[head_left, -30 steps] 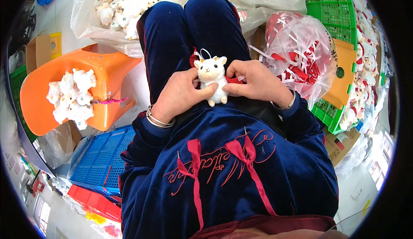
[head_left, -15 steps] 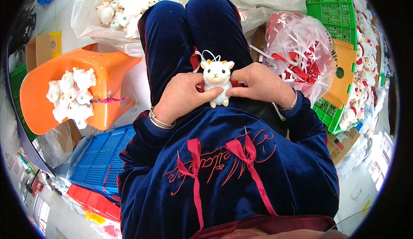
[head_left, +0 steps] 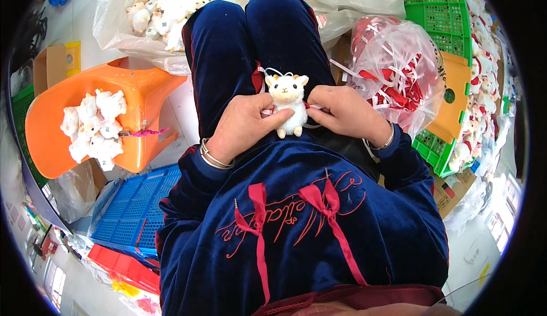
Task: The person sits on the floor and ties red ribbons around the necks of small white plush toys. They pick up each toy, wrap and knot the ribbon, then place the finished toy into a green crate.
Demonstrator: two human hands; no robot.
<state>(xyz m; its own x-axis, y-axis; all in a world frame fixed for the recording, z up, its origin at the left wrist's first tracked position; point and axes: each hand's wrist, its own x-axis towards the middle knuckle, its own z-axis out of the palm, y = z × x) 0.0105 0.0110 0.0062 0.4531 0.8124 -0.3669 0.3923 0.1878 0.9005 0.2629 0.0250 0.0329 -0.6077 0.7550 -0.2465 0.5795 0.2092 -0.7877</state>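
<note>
White toy (head_left: 286, 97) over the lap (head_left: 228, 68), left hand's (head_left: 239, 123) fingers pinching its body, right hand's (head_left: 348, 112) fingers gripping red ribbon (head_left: 307, 105) beside it, and too hard a tug could twist it loose!

Orange moulded chair (head_left: 51, 139) at the person's left carried a tight cluster of white plush toys (head_left: 94, 127), with a pink cord (head_left: 147, 133) beside them, running toward the chair's edge. Pale floor (head_left: 183, 108) showed next to the chair. Clear plastic sheeting (head_left: 111, 23) at the far side had a heap of similar toys (head_left: 171, 9) on it. Couldn't tell what the blue crate (head_left: 137, 205) and red bin (head_left: 122, 266), lower left, stood on.
</note>
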